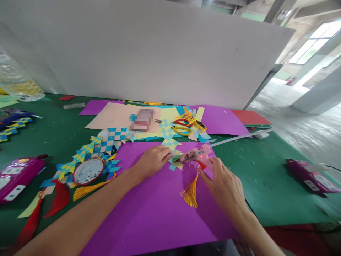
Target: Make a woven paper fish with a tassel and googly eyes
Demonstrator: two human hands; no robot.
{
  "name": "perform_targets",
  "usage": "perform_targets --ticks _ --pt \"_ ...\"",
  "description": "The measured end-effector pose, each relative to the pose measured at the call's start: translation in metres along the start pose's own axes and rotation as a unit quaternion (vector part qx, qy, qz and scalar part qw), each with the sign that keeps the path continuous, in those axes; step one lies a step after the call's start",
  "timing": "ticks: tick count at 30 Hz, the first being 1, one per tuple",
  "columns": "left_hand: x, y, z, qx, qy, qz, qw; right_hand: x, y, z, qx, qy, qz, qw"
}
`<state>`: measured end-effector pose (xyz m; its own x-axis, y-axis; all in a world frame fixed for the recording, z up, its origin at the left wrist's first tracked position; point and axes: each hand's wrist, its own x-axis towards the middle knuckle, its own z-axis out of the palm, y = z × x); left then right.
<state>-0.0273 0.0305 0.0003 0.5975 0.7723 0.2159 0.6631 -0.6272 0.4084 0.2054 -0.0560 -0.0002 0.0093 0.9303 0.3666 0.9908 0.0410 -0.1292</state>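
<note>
Glue gun in right hand, nozzle on woven strip held by left

Head view:
- Glue gun [204, 156]: over the near end of the strip, middle of the purple sheet [154, 213]. Nozzle points left and slightly toward the wearer. Long axis runs near-left to far-right; the glue stick [234, 139] sticks out of the back on about that line. Small red light lit on the body.
- Woven strip [167, 131]: long axis runs away from the wearer, near end under the nozzle, far end among the paper scraps.
- Hands: apart. Right hand [226, 183] wrapped round the grip. Left hand [151, 160] has fingertips pinched on the strip's left edge, close to the nozzle.
- Surface: green table [255, 199], smooth, some scuffs and bits. Power strips left [20, 177] and right [311, 177], glossy magenta. Scissors [182, 122] beyond the gun.
- Room: tall plain gray board [160, 53] behind the table. To the right, shiny concrete floor [282, 96], thick columns, bright windows [317, 39].
- Materials: strip is flat paper, pale yellow/blue checks, pointed edges. Gun is pink plastic, stick translucent. Yellow tassel [192, 190], fine threads fanned out, lies just below the gun. Red tassel [60, 197] beside the round dish [89, 171], red rim, small dark specks inside.
</note>
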Motion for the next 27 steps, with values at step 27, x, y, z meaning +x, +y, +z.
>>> perform_targets --ticks 27 --pt "-0.0003 -0.0016 0.0033 -0.015 0.011 0.003 1.0 -0.0071 -0.0045 -0.0049 -0.003 0.008 -0.037 0.999"
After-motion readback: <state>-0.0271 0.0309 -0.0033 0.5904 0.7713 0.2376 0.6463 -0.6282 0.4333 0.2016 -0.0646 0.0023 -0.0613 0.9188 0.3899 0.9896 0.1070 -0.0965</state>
